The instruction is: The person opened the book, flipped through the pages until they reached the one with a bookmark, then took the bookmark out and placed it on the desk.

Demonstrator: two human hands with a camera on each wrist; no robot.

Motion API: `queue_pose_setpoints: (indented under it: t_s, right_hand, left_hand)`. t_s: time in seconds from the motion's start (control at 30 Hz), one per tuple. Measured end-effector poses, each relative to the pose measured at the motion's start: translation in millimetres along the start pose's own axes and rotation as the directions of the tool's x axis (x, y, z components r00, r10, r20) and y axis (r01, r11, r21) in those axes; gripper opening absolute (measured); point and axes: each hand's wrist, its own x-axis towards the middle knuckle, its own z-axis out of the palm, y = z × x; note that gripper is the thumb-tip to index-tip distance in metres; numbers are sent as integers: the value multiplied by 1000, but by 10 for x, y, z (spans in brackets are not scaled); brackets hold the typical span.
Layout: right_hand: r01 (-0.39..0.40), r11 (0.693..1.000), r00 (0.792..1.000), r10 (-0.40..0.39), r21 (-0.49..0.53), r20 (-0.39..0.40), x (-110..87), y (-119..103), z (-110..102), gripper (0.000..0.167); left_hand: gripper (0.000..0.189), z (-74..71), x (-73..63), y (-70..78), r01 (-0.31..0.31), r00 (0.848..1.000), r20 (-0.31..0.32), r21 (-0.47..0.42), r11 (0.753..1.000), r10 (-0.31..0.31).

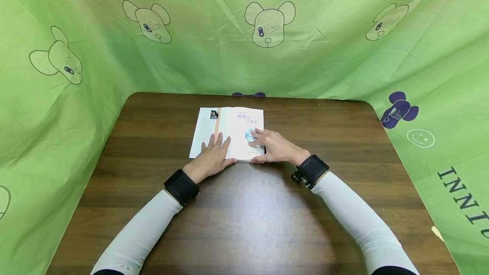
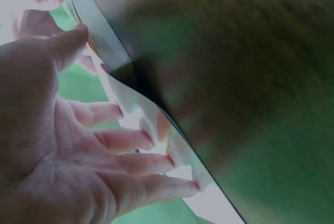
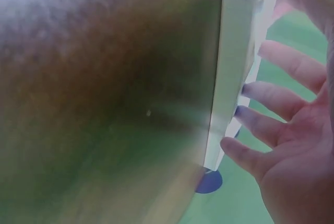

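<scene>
An open book [image 1: 234, 130] lies near the far side of the table. Its left side is a thin flap with a small portrait photo [image 1: 214, 114] and a column of text; the right page carries a title and a round blue picture [image 1: 250, 135]. My left hand [image 1: 209, 160] rests its spread fingers across the flap and the fold, thumb by the near edge. On the right page, my right hand [image 1: 278, 147] touches with extended fingers, thumb near the lower right corner. The thick page block [image 3: 229, 67] shows side-on in the right wrist view. In the left wrist view, the flap [image 2: 138, 106] bends slightly upward.
The brown wooden table [image 1: 244, 215] extends around the book on all sides. Green cloth [image 1: 214, 67] with printed bear heads hangs behind it and along both sides. A small pale piece [image 1: 437, 233] sits at the table's right edge.
</scene>
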Motion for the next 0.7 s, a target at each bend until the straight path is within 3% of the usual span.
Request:
queue_pose_setpoints:
  t_s: [0.17,0.47,0.7]
  right_hand:
    - [16,1000,1000,-16,-7,9,12,-4,-32,53]
    - [78,997,997,-78,10,-14,14,-5,-36,31]
    - [116,993,989,-117,-17,-91,39,-21,-28,32]
  left_hand:
    - [91,24,22,44,38,999,-7,10,999,-38]
    - [102,88,44,158,76,994,-78,57,995,-72]
    - [101,123,76,222,104,988,-123,100,990,-91]
